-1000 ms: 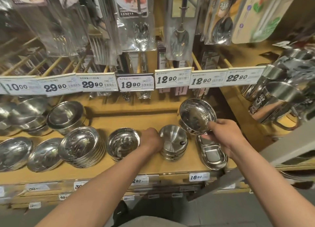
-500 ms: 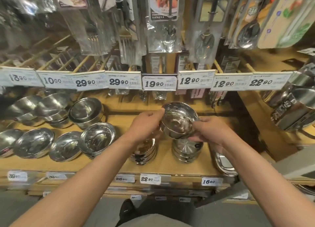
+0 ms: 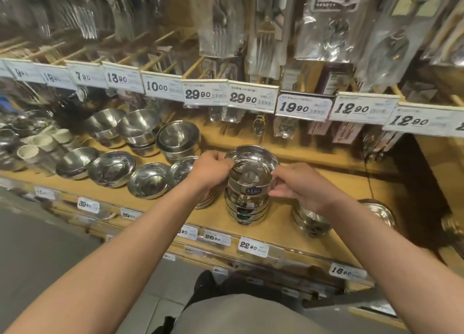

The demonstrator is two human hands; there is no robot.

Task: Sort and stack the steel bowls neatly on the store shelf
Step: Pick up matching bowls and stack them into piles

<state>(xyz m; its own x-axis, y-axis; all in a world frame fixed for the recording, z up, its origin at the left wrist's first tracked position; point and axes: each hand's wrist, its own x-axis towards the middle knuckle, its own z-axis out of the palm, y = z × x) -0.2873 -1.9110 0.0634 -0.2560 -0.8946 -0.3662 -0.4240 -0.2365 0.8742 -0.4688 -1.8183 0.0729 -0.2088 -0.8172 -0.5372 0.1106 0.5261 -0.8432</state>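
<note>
The top steel bowl (image 3: 252, 169) sat mouth-up on the bowl stack (image 3: 247, 203), which stood upright near the front edge of the wooden shelf (image 3: 339, 183). The two hands flanked it. The left hand (image 3: 213, 169) pinched the rim on the stack's left side, fingers curled at the bowl's edge. The right hand (image 3: 298, 185) gripped the bowl's wall on the stack's right, slightly lower and nearer the person. So the bowl lay directly between the hands, neither clearly nearer, and the stack's axis ran straight up. The bowl looked seated or nearly seated, its rim roughly level. Any next move likely turned on keeping that bowl centred over the stack. To the stack's left lay a tilted stack of shallow dishes (image 3: 183, 170), partly behind the left hand; to its right, behind the right forearm, stood a shorter stack (image 3: 311, 220).
</note>
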